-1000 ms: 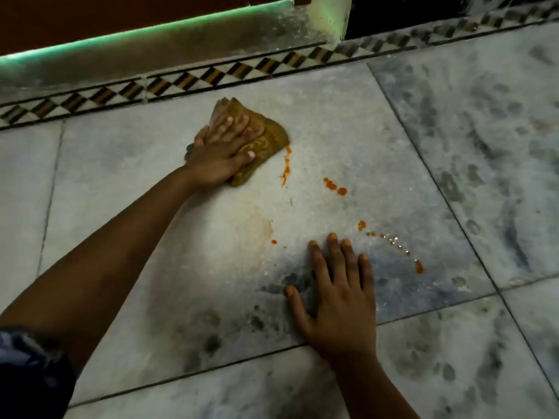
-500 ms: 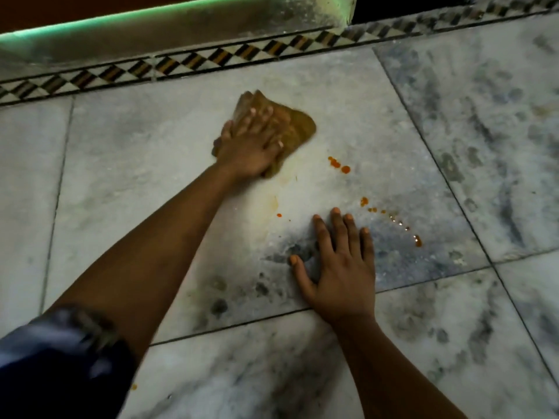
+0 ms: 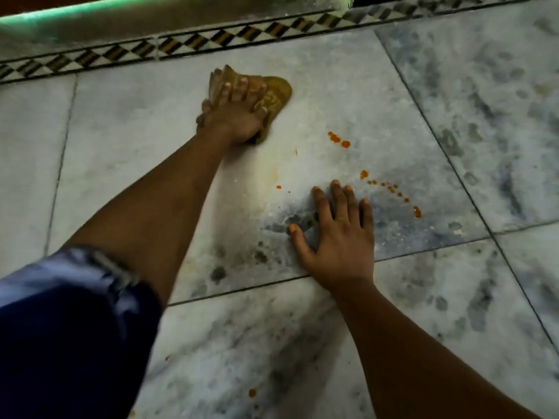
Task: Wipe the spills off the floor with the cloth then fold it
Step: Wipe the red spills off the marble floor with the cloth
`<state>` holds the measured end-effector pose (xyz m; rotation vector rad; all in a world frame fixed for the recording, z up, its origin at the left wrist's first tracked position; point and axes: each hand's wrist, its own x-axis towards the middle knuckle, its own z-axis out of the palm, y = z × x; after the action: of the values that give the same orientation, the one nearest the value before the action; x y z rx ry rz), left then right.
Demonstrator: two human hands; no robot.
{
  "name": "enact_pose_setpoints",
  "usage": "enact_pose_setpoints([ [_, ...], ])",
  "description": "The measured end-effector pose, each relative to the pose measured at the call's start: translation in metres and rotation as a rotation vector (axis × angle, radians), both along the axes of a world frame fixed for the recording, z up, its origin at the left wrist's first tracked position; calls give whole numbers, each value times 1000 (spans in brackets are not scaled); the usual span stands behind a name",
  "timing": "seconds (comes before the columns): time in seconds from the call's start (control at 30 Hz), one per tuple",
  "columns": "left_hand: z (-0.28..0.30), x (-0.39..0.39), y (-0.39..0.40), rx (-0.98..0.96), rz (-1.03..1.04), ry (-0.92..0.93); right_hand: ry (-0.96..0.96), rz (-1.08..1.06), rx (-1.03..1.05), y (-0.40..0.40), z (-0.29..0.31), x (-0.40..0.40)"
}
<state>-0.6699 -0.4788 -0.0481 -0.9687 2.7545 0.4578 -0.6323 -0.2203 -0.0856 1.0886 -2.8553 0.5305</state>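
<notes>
A crumpled mustard-brown cloth lies on the grey marble floor near the patterned border. My left hand presses down on it with fingers spread over the fabric, covering most of it. Orange-red spill drops sit to the right of the cloth. A trail of smaller drops runs toward a larger blob. My right hand rests flat on the floor with fingers apart, just left of that trail. A faint yellowish smear marks the tile below the cloth.
A black-and-white diamond border strip runs along the far side, with a raised step lit green behind it. One stray orange drop lies on the near tile. My dark blue sleeve fills the lower left.
My left hand has slid the cloth to the right over the streak of spill that lay beside it; that streak is gone. My right hand has stayed flat in place.
</notes>
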Motion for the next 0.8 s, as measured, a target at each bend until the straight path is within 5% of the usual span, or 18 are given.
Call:
enact_pose_setpoints([
  [0.27,-5,74,81,-47,-262,10,-20,14,7,1,-1,-1],
  [0.5,4,47,26,-6,-23,-92,-4,21,9,2,-3,-1],
  [0.8,-2,139,100,-69,-173,-50,4,30,50,2,-2,-5],
])
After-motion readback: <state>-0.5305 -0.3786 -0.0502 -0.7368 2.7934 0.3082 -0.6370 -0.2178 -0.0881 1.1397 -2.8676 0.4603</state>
